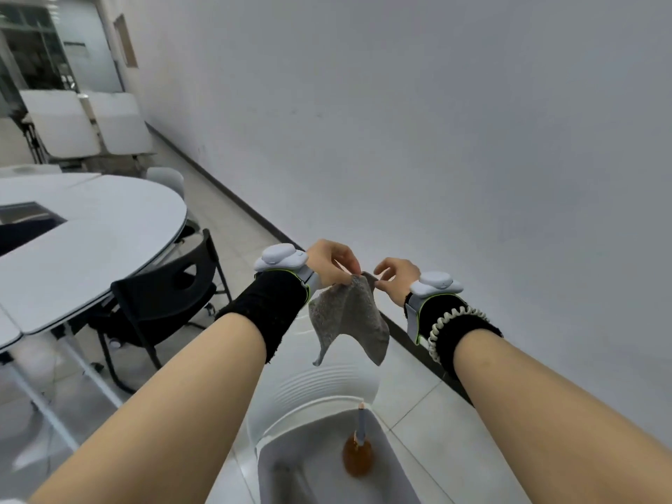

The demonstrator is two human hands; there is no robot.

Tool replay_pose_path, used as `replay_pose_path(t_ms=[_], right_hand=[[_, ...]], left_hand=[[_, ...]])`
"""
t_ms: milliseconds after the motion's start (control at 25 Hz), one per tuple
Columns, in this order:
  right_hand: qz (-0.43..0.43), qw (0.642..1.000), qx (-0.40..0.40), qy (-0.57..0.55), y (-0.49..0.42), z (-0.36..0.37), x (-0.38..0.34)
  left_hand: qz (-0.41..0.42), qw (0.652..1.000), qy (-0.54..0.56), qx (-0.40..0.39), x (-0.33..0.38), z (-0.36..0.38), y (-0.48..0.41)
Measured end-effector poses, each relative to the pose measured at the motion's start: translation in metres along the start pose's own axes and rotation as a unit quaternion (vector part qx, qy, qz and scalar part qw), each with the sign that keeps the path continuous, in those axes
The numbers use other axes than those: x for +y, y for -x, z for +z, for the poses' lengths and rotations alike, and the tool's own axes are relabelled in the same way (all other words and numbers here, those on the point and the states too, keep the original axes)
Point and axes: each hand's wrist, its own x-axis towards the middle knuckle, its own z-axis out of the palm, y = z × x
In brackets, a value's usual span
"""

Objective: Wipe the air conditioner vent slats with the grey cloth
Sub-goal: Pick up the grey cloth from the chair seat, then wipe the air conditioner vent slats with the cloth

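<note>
white wall and tiled floor all round, and the cloth (pixel 347 318) hangs in mid-air above the air conditioner (pixel 327 394), its slats well below it. your left hand (pixel 332 261) and right hand (pixel 398 276) each have fingers closed on the top edge, rest dangling. i'd fold it into a flat pad first, then run along each slat.

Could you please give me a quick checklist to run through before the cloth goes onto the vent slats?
1. Grey cloth in hand: ok, the left hand and right hand pinch its top edge.
2. Cloth spread flat for wiping: not ok, it hangs bunched.
3. Cloth touching the white ribbed unit below: not ok, it hangs above.
4. Amber bottle clear of the path: cannot tell.
5. Cloth damp: cannot tell.
</note>
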Motion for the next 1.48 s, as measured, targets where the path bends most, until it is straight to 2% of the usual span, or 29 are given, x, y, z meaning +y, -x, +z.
replay_pose_path(t_ms=[240, 440, 680, 960, 1120, 1240, 1360, 1480], right_hand=[[0.027, 0.996, 0.073, 0.035, 0.017, -0.078, 0.017], [0.039, 0.988, 0.145, 0.028, 0.049, -0.158, 0.031], [0.064, 0.966, 0.238, 0.074, 0.102, -0.246, 0.059], [0.105, 0.919, 0.374, 0.073, 0.195, -0.368, 0.101], [0.128, 0.883, 0.452, -0.007, 0.251, -0.435, 0.128], [0.123, 0.847, 0.515, -0.039, 0.287, -0.479, 0.144], [0.1, 0.816, 0.568, -0.028, 0.318, -0.512, 0.156], [0.089, 0.783, 0.615, -0.004, 0.353, -0.543, 0.165]], left_hand=[[0.063, 0.997, -0.001, -0.038, 0.065, 0.019, -0.017], [0.077, 0.991, -0.019, -0.111, 0.109, 0.048, -0.035], [0.152, 0.982, -0.039, -0.107, 0.17, 0.102, -0.05], [0.252, 0.966, -0.047, -0.022, 0.307, 0.181, -0.04], [0.284, 0.958, 0.038, 0.013, 0.393, 0.233, -0.016], [0.306, 0.942, 0.138, -0.004, 0.447, 0.27, 0.007], [0.339, 0.918, 0.207, -0.016, 0.49, 0.297, 0.026], [0.408, 0.89, 0.205, -0.005, 0.53, 0.318, 0.043]])
